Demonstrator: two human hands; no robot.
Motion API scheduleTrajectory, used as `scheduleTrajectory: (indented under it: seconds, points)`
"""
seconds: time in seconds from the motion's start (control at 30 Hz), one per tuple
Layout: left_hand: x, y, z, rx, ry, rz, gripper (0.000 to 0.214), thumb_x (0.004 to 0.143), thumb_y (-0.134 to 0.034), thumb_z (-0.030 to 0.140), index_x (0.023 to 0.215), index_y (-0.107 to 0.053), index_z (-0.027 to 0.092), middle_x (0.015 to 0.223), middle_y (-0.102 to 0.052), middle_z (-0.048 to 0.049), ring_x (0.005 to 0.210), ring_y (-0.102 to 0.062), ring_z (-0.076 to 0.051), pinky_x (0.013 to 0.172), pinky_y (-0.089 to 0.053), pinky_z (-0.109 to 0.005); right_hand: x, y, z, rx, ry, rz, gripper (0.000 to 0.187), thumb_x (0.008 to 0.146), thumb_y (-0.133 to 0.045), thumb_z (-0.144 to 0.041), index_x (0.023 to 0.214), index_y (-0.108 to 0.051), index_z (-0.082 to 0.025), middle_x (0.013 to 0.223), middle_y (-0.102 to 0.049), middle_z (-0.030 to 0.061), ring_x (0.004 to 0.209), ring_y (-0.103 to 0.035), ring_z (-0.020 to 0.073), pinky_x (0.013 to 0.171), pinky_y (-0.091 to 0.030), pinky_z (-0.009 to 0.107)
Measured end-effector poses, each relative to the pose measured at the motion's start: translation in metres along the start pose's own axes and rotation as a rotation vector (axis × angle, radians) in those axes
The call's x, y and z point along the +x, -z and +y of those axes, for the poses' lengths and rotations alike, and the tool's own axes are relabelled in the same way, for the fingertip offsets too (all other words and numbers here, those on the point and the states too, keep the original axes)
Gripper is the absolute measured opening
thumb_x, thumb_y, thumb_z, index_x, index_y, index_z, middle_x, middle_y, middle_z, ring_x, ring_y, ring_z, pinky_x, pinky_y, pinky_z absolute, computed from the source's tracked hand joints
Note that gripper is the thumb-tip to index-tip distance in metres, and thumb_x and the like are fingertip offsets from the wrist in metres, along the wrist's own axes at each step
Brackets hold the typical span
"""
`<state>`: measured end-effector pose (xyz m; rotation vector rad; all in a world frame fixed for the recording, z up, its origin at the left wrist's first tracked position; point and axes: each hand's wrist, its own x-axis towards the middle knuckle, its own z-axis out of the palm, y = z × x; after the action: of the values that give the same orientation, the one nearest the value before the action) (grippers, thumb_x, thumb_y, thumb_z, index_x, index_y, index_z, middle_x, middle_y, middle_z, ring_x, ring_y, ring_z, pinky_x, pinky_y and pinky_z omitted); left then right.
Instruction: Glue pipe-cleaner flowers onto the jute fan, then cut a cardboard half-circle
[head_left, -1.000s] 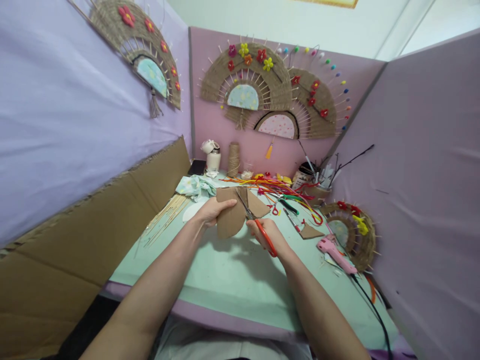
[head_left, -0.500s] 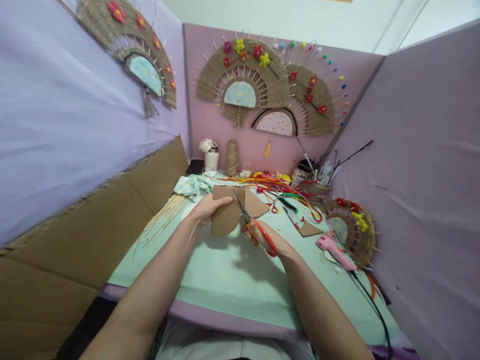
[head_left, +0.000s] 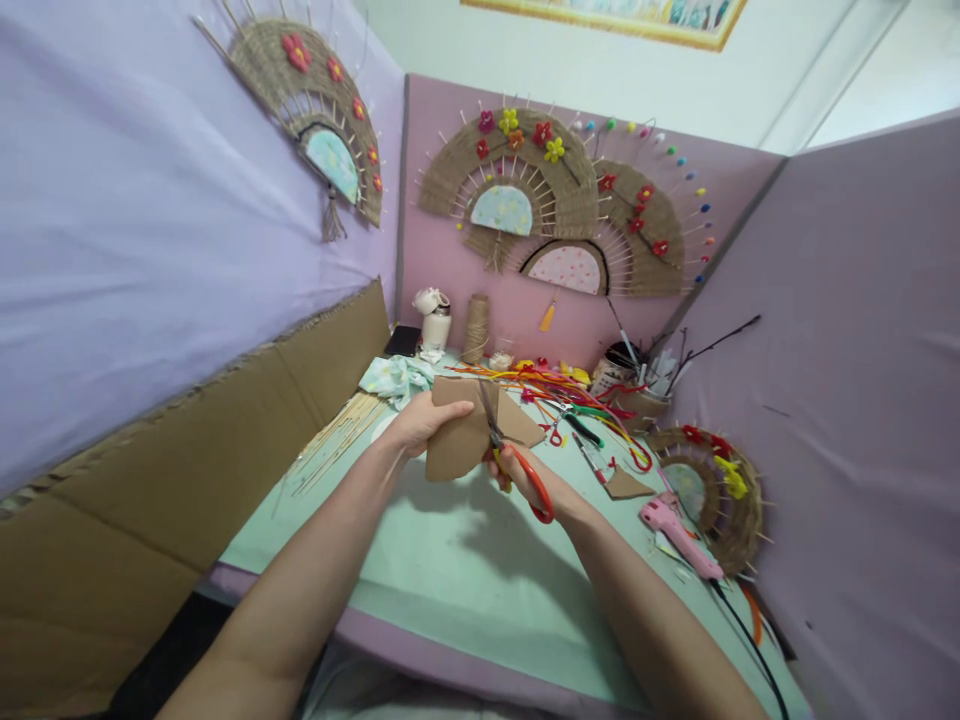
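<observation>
A piece of brown cardboard (head_left: 456,446) with a rounded lower edge is held above the table by my left hand (head_left: 421,422), thumb on top and fingers underneath. My right hand (head_left: 513,470) is closed round the red and yellow handles of a pair of scissors (head_left: 538,490). The scissors' blades lie across the cardboard and point away from me. Right of the blades, a pointed flap of the cardboard (head_left: 517,420) sticks out to the side. Part of my right fingers is hidden behind the handles.
Thin wooden sticks (head_left: 339,432) and a patterned cloth (head_left: 396,376) lie at the left. Right are pliers (head_left: 585,428), a cardboard scrap (head_left: 627,485) and a pink glue gun (head_left: 679,535) with its cord. Coloured pipe cleaners (head_left: 555,385) and a twine spool (head_left: 476,328) are behind.
My view has tilted up a little, so the whole scene sits lower and further right. Both hands keep their holds, and the scissors' blades are still at the cardboard.
</observation>
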<state>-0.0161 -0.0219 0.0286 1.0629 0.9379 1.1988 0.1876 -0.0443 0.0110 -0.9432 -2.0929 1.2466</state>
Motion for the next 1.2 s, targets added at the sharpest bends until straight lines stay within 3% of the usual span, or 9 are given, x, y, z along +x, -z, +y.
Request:
scheduleTrajectory:
  seconds: [0.2,0.5,0.87,1.2]
  points:
    - [0.001,0.000,-0.006,0.029,0.001,-0.026,0.052,0.056,-0.084,0.040,0.098,-0.067,0.014,0.097,-0.072,-0.0105,0.085,-0.066,-0.025,0.077,-0.052,-0.037,-0.004,0.013,-0.009,-0.164,-0.037,-0.077,0.052,0.086,-0.025,-0.066,0.072,-0.045,-0.020,0.067,-0.049,0.0006,0.059,-0.046,0.0130,0.060,-0.042,0.028]
    - [0.000,-0.007,-0.008,0.033,0.044,-0.020,0.052,0.054,-0.084,0.037,0.098,-0.068,0.014,0.095,-0.073,-0.0095,0.084,-0.066,-0.025,0.078,-0.051,-0.037,-0.010,0.014,-0.008,-0.297,-0.096,-0.011,0.017,0.081,-0.047,-0.034,0.071,-0.045,-0.021,0.063,-0.051,-0.0014,0.060,-0.045,0.0136,0.053,-0.036,0.024]
    - [-0.001,-0.008,-0.009,-0.009,0.064,-0.072,0.051,0.054,-0.085,0.037,0.096,-0.069,0.015,0.093,-0.073,-0.0078,0.084,-0.066,-0.024,0.079,-0.050,-0.038,-0.012,0.010,-0.004,-0.283,-0.253,0.101,0.025,0.082,-0.045,-0.031,0.061,-0.050,-0.019,0.050,-0.053,0.0006,0.053,-0.050,0.0138,0.050,-0.034,0.024]
    - [-0.003,-0.009,-0.005,-0.028,0.100,-0.090,0.052,0.049,-0.088,0.037,0.091,-0.069,0.014,0.085,-0.073,-0.0073,0.076,-0.066,-0.022,0.074,-0.050,-0.036,-0.016,0.007,-0.017,-0.267,-0.305,0.150,0.032,0.083,-0.042,-0.037,0.059,-0.052,-0.018,0.045,-0.050,-0.0008,0.043,-0.043,0.0108,0.045,-0.031,0.022]
